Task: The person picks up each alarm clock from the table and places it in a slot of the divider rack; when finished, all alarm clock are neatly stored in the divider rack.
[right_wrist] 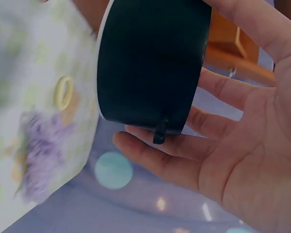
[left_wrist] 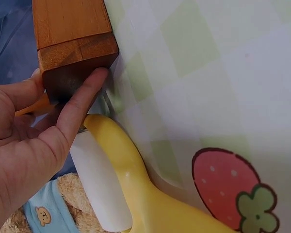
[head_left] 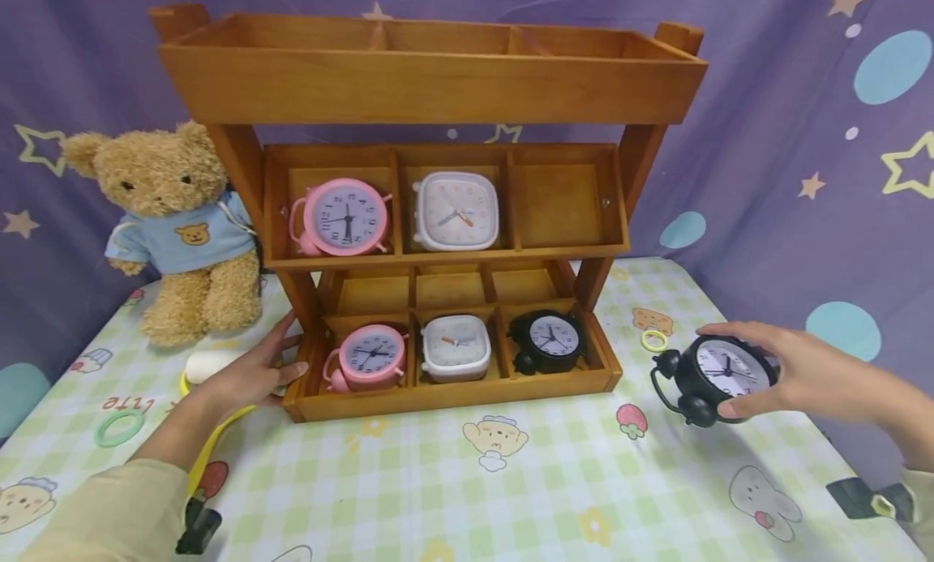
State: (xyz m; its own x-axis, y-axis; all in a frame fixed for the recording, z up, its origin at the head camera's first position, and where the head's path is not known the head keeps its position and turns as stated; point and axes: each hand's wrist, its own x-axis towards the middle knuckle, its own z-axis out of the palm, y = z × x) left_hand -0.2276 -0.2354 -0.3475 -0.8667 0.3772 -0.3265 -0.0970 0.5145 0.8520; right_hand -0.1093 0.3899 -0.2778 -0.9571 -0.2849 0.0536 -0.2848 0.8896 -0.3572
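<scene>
My right hand grips a black twin-bell alarm clock above the tablecloth, right of a wooden three-tier shelf. Its face is toward the head camera, bells to the left; the right wrist view shows its dark casing between thumb and fingers. At the shelf's lower left corner, my left hand holds the end of the base, its fingers against the wood. The middle tier holds a pink clock and a white clock. Below sit another pink clock, white clock and black clock.
A teddy bear in a blue top sits left of the shelf. Beside my left forearm lies a white roller with a yellow handle, near a green ring. A yellow ring lies right; purple flowers appear blurred.
</scene>
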